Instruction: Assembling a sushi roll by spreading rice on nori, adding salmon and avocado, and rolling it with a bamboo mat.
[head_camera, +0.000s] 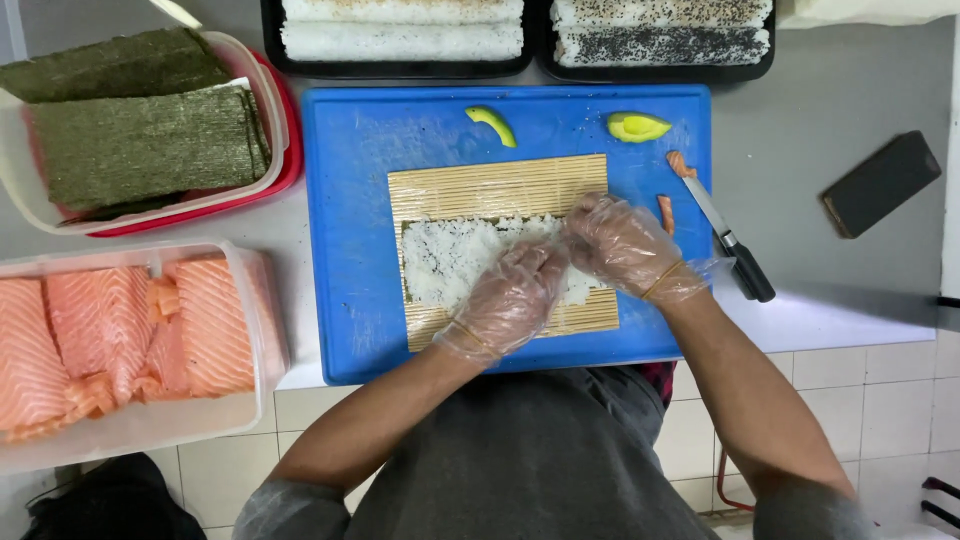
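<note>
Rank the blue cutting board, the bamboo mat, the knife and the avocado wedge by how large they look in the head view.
1. Blue cutting board, largest by far.
2. Bamboo mat, lying on the board, partly under rice and the gloved hands.
3. Knife, at the board's right edge.
4. Avocado wedge, smallest.
All lie at about counter height, so nearness hardly skews this.

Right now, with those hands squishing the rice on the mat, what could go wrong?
The knife lies just beside the right hand, blade toward the salmon scraps; a sideways move could bump it. The rice is spread to the right edge of the bamboo mat, so pressing by the left hand might push grains onto the blue board. Sticky rice may also cling to the loose plastic gloves.
</note>
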